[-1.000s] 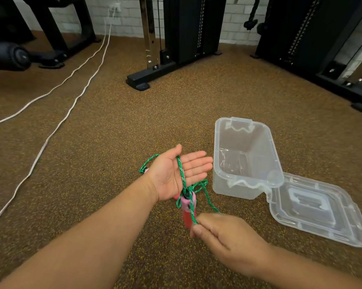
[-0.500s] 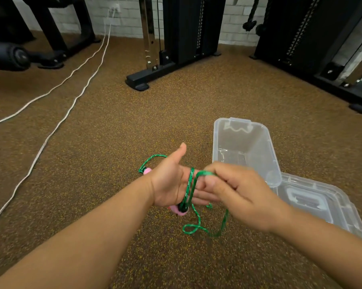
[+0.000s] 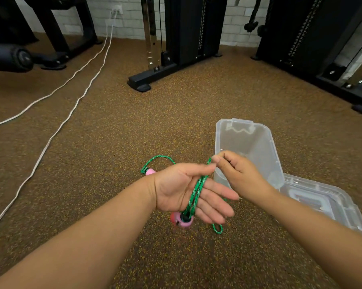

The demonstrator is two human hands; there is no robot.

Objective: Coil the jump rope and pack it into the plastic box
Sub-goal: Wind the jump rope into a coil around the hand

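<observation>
The green jump rope [image 3: 197, 190] is wound in loops across my left hand [image 3: 186, 191], which is held flat with palm up and fingers stretched out. A pink and red handle [image 3: 182, 221] hangs under that palm, and a second pink handle end [image 3: 149, 171] shows behind my wrist. My right hand [image 3: 236, 174] pinches a strand of the rope just above my left fingertips. A small loop of rope [image 3: 217, 228] dangles below. The clear plastic box [image 3: 251, 147] stands open on the floor right behind my hands.
The box's clear lid [image 3: 326, 203] lies flat on the floor to the right of the box. Two white cables [image 3: 57, 130] run across the brown speckled floor at left. Black gym machine bases [image 3: 146, 80] stand further back, with another frame [image 3: 342, 84] at right.
My right hand swung from below my left palm up and over it, carrying the rope for another turn. My left fingers have spread out flat again.
</observation>
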